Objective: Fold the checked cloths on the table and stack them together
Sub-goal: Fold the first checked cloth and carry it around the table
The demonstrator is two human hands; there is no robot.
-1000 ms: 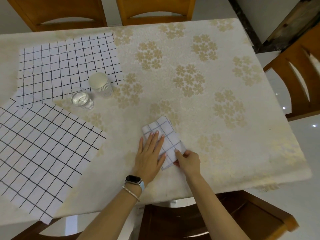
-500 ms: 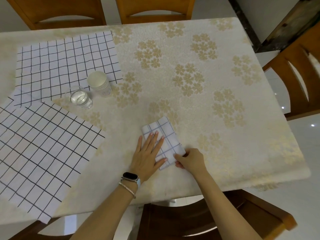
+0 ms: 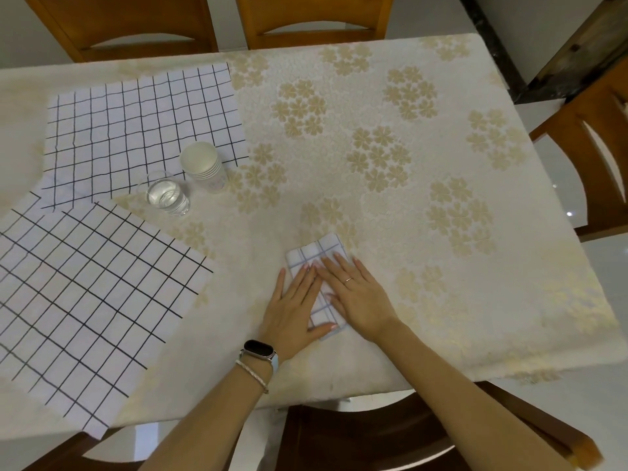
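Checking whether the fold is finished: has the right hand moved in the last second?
Yes. The right hand left the near corner of the folded cloth and slid away from the person onto it, now lying flat beside the left hand.

You get open path left over table [image 3: 244, 300] to near cloth [image 3: 85, 300]. Glass [image 3: 167, 198] and cup stack [image 3: 204, 163] block your reach at far cloth [image 3: 136, 124] corner.

A home dining room: flower-patterned tablecloth [image 3: 390, 158], wooden chairs [image 3: 312, 22], glossy floor.
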